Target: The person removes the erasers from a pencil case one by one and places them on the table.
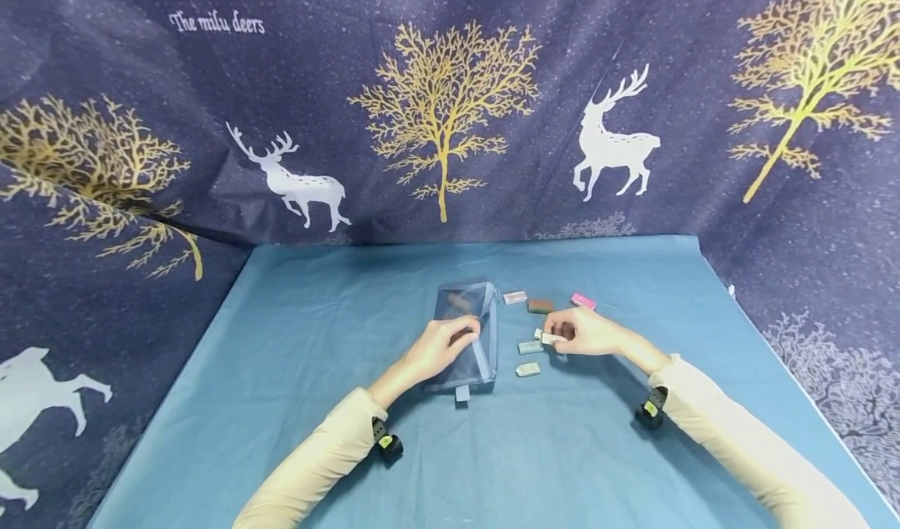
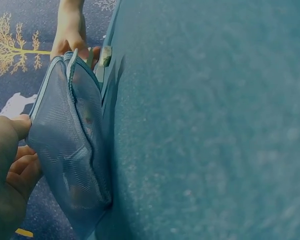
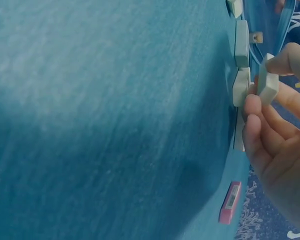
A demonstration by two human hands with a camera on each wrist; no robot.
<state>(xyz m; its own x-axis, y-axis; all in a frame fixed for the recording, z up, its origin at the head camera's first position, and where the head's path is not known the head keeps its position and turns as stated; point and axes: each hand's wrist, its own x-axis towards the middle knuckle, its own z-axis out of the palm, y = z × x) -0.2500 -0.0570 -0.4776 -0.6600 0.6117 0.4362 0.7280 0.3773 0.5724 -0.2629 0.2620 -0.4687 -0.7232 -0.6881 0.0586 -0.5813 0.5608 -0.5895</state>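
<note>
A blue mesh zip pouch [image 1: 460,357] lies on the blue cloth, its zipped edge toward the right; in the left wrist view the pouch [image 2: 65,145] has its top edge parted. My left hand [image 1: 441,344] pinches that edge between thumb and fingers. Between the thumb and fingers of my right hand [image 1: 583,332] is a small white block [image 3: 268,82] that looks like an eraser. Just left of the right hand lie a pale green eraser [image 1: 530,348] and another pale eraser [image 1: 527,369]. A pale block [image 3: 241,87] sits under the right fingers, partly hidden.
Beyond the right hand lie a brown block [image 1: 540,306], a white eraser [image 1: 515,298] and a pink eraser [image 1: 583,301]. Inside the pouch something brownish shows dimly through the mesh. A dark curtain [image 1: 492,224] with deer and trees hangs behind the blue cloth [image 1: 337,302].
</note>
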